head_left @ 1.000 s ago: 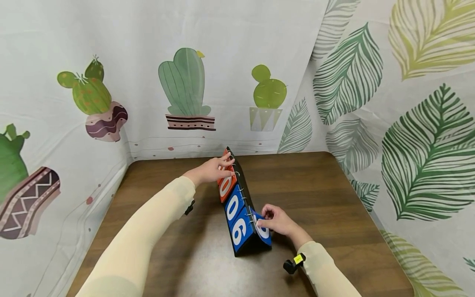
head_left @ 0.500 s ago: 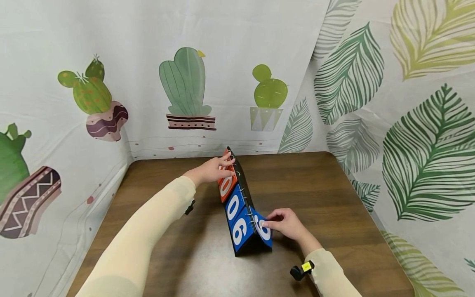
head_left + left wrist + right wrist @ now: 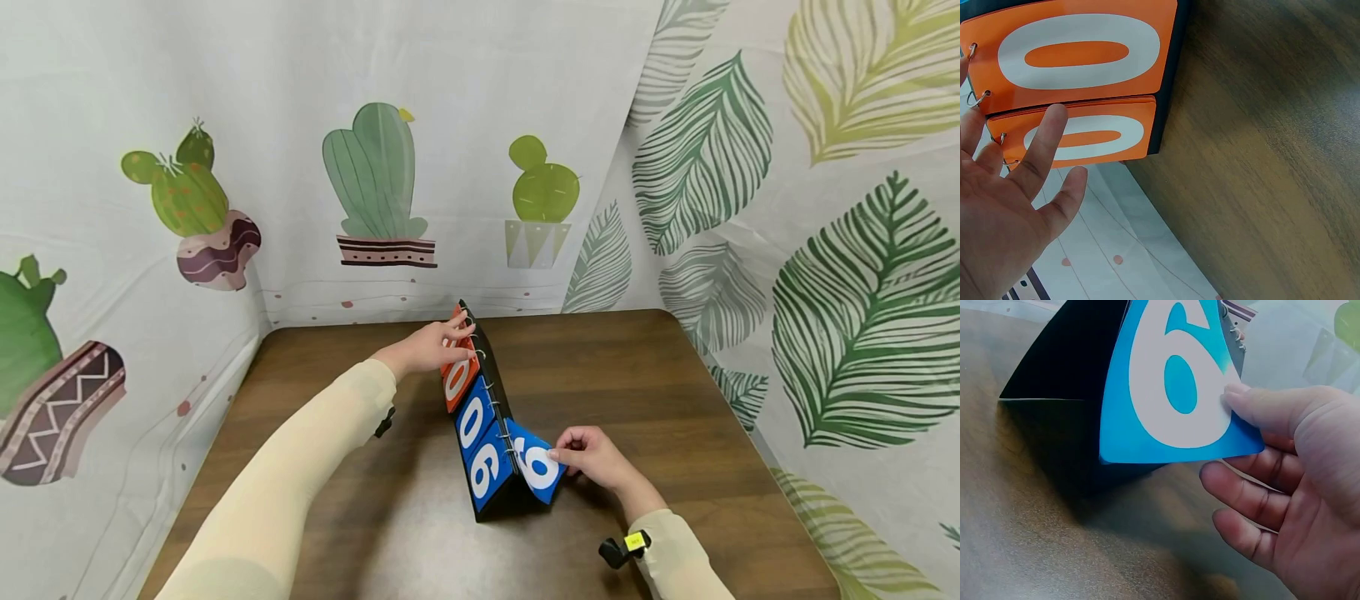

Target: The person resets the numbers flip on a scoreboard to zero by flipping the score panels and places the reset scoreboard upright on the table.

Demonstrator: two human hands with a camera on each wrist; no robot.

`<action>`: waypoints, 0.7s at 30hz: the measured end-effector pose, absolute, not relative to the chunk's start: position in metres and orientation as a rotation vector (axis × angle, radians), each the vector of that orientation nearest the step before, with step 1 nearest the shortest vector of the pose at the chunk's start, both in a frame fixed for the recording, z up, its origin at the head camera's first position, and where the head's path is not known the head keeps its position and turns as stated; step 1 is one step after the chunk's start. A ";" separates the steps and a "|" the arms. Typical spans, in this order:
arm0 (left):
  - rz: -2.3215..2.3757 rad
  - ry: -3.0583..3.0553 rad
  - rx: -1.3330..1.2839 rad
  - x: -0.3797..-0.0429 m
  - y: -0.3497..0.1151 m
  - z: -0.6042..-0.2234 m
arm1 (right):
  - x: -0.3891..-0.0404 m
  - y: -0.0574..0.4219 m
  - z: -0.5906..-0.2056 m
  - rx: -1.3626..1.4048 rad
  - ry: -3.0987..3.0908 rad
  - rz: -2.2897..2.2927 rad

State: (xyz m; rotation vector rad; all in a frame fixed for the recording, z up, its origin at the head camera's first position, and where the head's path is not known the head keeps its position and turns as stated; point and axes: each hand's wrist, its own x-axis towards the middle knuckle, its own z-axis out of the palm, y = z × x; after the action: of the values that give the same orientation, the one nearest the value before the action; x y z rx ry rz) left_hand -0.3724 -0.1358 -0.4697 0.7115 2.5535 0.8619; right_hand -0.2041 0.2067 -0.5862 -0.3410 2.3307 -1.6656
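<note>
Right of centre, my right hand (image 3: 600,461) pinches the free corner of a flat, rectangular blue card with a white 6 (image 3: 537,467), thumb on the printed face, forefinger behind. From that hand the card lies to the left, its long axis rising to the silver metal rings (image 3: 512,451) along the ridge. Any further swing of it, I judge, turns on that hinge line. Beyond, the black tent-shaped flip scoreboard (image 3: 492,367) runs lengthwise away from me on the brown wood-grain table (image 3: 615,375). My left hand (image 3: 429,346) is at the far end, well apart from the blue card, fingers spread and touching the top edge by the rectangular orange-red cards with white zeros (image 3: 1085,53); the right is plainly nearer.
</note>
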 end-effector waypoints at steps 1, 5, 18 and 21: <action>0.864 2.555 0.708 -0.372 -0.136 -0.469 | -0.204 0.208 -0.585 -0.347 2.330 -1.665; 0.861 2.558 0.702 -0.372 -0.135 -0.470 | -0.203 0.209 -0.583 -0.376 2.349 -1.647; 0.855 2.566 0.693 -0.372 -0.134 -0.471 | -0.200 0.211 -0.578 -0.484 2.401 -1.561; 0.856 2.569 0.696 -0.372 -0.135 -0.471 | -0.199 0.211 -0.579 -0.475 2.393 -1.603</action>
State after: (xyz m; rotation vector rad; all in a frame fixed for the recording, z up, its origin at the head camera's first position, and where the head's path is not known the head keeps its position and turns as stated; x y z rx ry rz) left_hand -0.3722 -0.1346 -0.4711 0.6959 2.5690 0.8561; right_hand -0.1994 0.2111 -0.5786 -0.4746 2.3928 -1.6034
